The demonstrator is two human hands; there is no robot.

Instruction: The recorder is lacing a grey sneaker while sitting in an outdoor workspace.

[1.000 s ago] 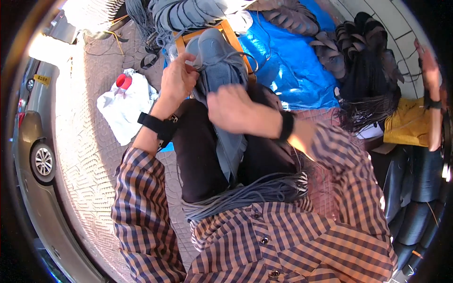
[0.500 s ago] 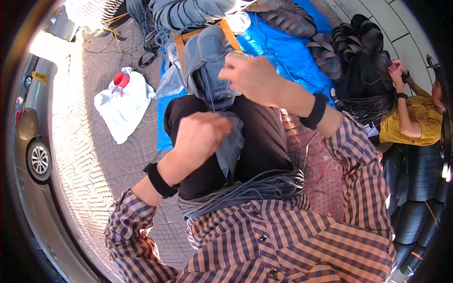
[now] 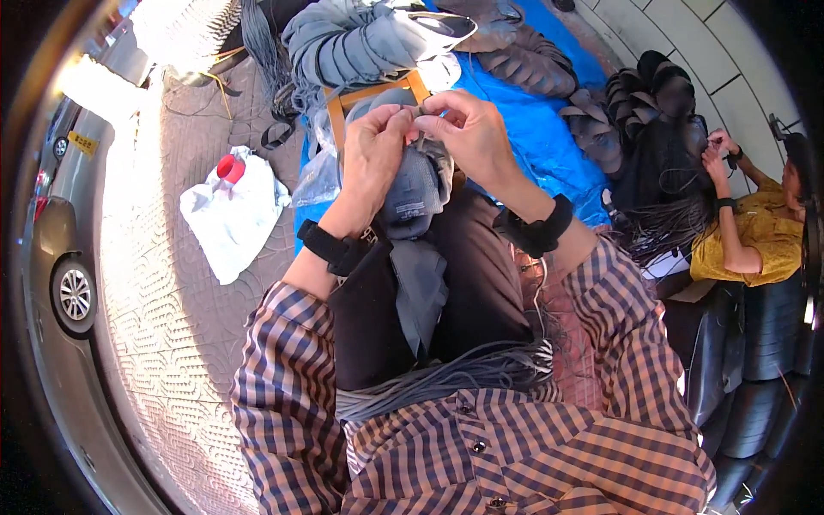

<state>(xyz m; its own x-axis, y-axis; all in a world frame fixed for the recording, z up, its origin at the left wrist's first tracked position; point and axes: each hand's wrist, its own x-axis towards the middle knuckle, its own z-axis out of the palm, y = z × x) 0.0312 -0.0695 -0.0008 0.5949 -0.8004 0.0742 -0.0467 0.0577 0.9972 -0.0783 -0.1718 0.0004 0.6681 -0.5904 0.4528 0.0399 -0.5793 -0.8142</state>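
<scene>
Over lap, left hand [image 3: 371,150] & right hand [image 3: 463,129] pinch grey fabric [image 3: 410,193].

Both hands meet above the lap, left hand [image 3: 371,163] just beside right hand [image 3: 463,129], pinching a cloth strip [image 3: 416,249] that hangs down between the knees. A plastic bag [image 3: 227,210] lies on the pavement to the left; another person [image 3: 751,236] sits to the right.

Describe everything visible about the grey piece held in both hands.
The grey piece looks like soft, matte rubber or fabric, folded and layered. Its upper end is pinched between the left hand and right hand; a narrower strip hangs down over the black lap, toward a bundle of grey cords.
</scene>
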